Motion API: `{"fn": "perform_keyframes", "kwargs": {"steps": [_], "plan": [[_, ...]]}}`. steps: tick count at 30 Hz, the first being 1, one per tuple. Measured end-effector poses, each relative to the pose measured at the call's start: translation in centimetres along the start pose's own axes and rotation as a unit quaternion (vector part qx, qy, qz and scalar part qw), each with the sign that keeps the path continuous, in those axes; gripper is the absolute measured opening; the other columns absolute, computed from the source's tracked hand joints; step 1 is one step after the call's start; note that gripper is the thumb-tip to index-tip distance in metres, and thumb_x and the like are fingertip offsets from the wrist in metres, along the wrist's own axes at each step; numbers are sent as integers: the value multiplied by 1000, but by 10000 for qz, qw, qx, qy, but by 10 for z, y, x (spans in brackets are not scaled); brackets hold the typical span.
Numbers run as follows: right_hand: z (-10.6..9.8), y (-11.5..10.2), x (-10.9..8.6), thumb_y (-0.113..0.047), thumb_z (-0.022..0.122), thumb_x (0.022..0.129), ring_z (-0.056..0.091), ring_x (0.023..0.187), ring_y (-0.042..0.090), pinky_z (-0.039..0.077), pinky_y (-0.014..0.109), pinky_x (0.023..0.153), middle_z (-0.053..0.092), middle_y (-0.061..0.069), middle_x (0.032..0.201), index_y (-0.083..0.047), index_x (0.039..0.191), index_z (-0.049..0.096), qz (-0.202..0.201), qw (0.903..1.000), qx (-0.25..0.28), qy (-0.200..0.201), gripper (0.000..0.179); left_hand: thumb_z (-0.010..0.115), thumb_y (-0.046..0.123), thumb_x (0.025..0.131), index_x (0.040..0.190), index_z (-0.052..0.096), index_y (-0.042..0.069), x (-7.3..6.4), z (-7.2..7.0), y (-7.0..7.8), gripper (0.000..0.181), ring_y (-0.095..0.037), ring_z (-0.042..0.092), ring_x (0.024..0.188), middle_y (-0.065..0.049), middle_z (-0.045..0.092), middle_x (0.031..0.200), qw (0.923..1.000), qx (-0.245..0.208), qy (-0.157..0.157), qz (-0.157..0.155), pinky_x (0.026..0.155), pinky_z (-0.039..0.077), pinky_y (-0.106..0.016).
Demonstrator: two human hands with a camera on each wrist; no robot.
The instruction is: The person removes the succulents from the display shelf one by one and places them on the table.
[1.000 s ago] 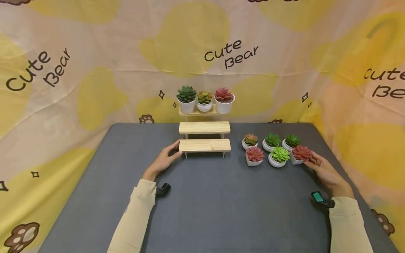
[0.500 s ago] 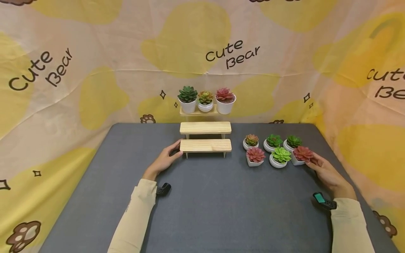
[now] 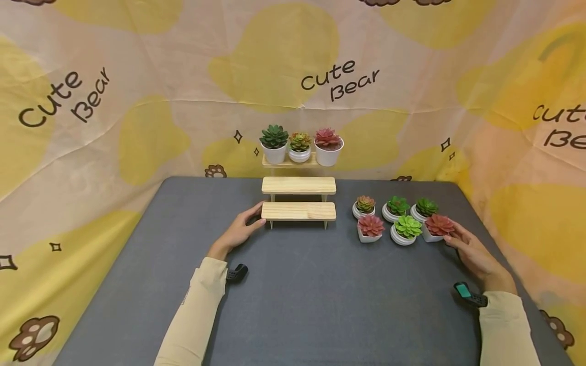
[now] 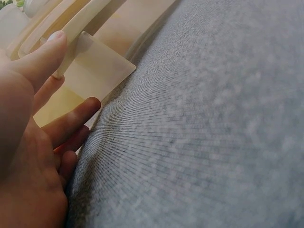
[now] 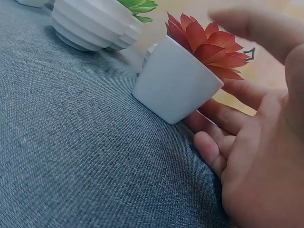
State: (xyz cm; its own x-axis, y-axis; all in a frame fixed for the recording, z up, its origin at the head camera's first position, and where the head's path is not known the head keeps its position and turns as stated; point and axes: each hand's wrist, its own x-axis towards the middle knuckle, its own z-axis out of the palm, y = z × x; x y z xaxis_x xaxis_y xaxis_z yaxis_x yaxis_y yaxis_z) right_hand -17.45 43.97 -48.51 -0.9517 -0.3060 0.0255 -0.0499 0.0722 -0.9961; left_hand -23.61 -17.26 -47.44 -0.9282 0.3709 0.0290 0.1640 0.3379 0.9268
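A three-step wooden display stand (image 3: 298,210) stands at the back middle of the table. My left hand (image 3: 235,234) holds the left end of its lowest step, thumb (image 4: 54,45) at the board's front edge and forefinger by its end. My right hand (image 3: 473,254) is at the right side of a red succulent (image 3: 439,224) in a white square pot (image 5: 175,78). Its lower fingers rest beside the pot, while the thumb is apart from it, near the leaves. The pot stands on the table.
Beside the red succulent stand a light green succulent (image 3: 407,227), a pinkish-red one (image 3: 371,226), an orange-green one (image 3: 365,205) and two dark green ones (image 3: 397,206). Three potted succulents (image 3: 299,145) occupy the top step. A printed cloth (image 3: 293,66) hangs behind the grey table (image 3: 348,305).
The view has shifted slightly, so everything sits a little further right in the picture. Both hands keep their places at the stand and the red succulent.
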Motion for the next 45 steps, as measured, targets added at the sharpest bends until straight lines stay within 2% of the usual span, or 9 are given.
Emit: {"fn": "perform_keyframes", "kwargs": {"steps": [4,9,15,19,27,30,34,38,45], "plan": [[0,0,1,-8,35,109,40,123,-14,32,13,94,43,-28,138,-16,160,23,-154,9997,132,148,53,57,12,103,158,28,-1,-5,-2,12,63,-42,33,150,-28,43,155,10000,-7,-59,-16,123,22,-59],[1,-4,2,-8,35,109,49,120,-11,39,11,93,52,-26,136,-25,150,40,-302,9981,515,137,44,58,11,103,158,29,-2,-5,-2,12,63,-42,35,149,-28,45,154,10000,-69,-43,54,123,23,-59],[2,-11,1,-5,35,109,58,117,-5,47,11,95,55,-19,137,-22,144,48,-512,9935,1008,150,41,58,11,103,158,28,-2,-5,-2,13,64,-41,34,149,-27,44,155,10000,-59,-52,46,123,23,-59],[2,-19,3,-2,35,108,63,116,-1,51,14,94,61,-14,133,-19,141,53,-789,9861,1434,284,41,57,10,103,158,28,-3,-5,-2,16,63,-42,35,149,-28,45,154,10000,-55,-26,79,122,23,-59],[12,-45,6,4,37,106,69,111,7,54,17,92,71,-2,124,-9,134,60,-1648,9658,1751,971,38,58,12,103,158,28,-2,-5,-2,14,63,-41,34,149,-28,44,154,10000,46,-45,24,123,23,-59],[18,-55,7,6,36,106,69,112,9,53,16,94,70,-1,125,-6,135,58,-1769,9659,1621,969,38,57,12,104,159,27,-1,0,-1,0,64,-41,32,150,-27,43,155,10000,34,-35,2,124,21,-59],[26,-69,10,5,36,106,67,114,5,51,14,96,67,-4,128,-7,140,54,-1623,9761,1118,921,40,56,13,104,160,25,3,7,0,-18,65,-40,30,152,-26,42,157,10000,-10,54,25,124,19,-59],[36,-80,14,3,40,106,65,115,1,49,10,95,64,-8,129,-10,143,51,-1451,9839,557,882,40,58,17,104,160,28,7,10,0,-22,65,-37,33,151,-23,47,154,9999,-6,107,99,123,22,-58],[60,-86,20,2,43,106,65,114,-2,50,11,93,65,-12,128,-10,143,52,-1376,9875,22,768,41,59,21,104,160,29,8,7,-1,-22,66,-36,33,151,-20,46,156,9999,58,44,98,123,22,-58]]}}
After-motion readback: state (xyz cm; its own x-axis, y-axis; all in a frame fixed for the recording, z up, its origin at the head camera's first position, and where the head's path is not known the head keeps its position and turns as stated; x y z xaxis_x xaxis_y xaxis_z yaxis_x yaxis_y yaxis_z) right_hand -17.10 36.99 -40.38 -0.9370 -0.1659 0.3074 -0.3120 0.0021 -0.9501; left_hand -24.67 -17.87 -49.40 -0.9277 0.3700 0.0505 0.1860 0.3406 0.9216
